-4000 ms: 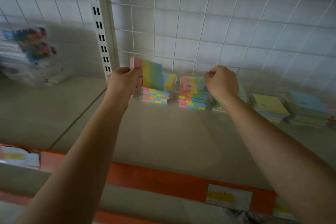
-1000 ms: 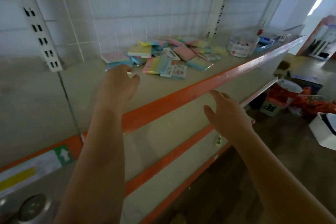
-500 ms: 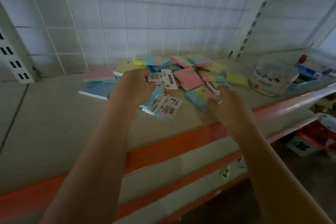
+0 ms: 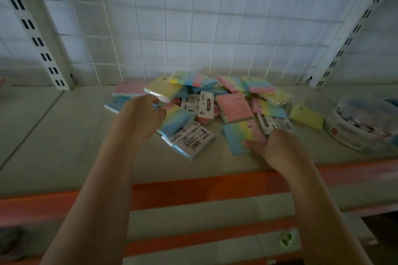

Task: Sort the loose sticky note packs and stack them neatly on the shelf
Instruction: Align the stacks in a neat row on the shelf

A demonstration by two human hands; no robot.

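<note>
A loose pile of sticky note packs [image 4: 234,107] in pink, yellow, blue and rainbow colours lies at the back middle of the shelf [image 4: 64,135], some with their barcode labels facing up. My right hand [image 4: 277,146] pinches a blue-yellow-pink pack [image 4: 237,137] at the pile's front right, thumb on top. My left hand [image 4: 142,118] reaches into the pile's left side. Its blurred, curled fingers lie against another rainbow pack [image 4: 176,123], and whether they grip it is unclear. A pink pack [image 4: 129,88] and a blue one lie flat just left of the pile.
A single yellow pack [image 4: 305,116] lies right of the pile, beside a clear round tub [image 4: 361,127] of small items. Behind is a white wire grid [image 4: 193,28] between slotted uprights [image 4: 43,38]. An orange strip [image 4: 193,189] edges the shelf front, with lower shelves beneath.
The view turned from the stacked packs at the left to this loose pile. Both hands moved forward onto it, and the right hand took hold of the rainbow pack at the front.
</note>
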